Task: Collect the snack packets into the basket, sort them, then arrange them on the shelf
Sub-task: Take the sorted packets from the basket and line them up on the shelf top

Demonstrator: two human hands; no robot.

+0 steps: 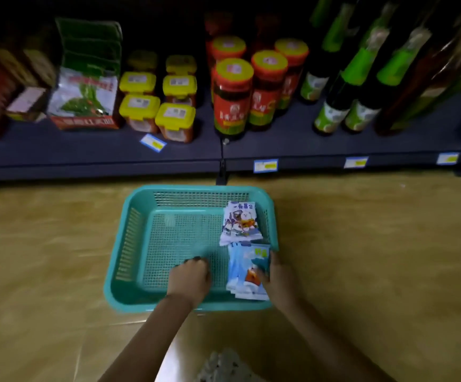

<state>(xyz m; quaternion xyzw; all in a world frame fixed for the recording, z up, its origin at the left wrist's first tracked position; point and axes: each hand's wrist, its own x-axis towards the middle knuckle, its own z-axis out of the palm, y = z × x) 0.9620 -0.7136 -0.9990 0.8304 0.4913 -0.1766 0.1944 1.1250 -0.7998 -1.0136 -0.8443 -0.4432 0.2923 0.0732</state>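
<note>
From the head camera, we take the teal basket (130, 244) on the floor as our landmark. Inside it, against its right wall, lie two sorted stacks of snack packets: a white-and-purple cartoon stack (240, 223) toward the far corner and a blue stack (244, 274) at the near corner. Our right hand (277, 274) grips the blue stack along its right edge, thumb on top; the stack's long axis runs from near rim toward the shelf (100, 153). Our left hand (189, 277) rests curled, holding nothing, on the basket floor just left of that stack. The right hand is nearer. The shelf lies beyond the basket's far rim. Packet writing is too blurred to read.
</note>
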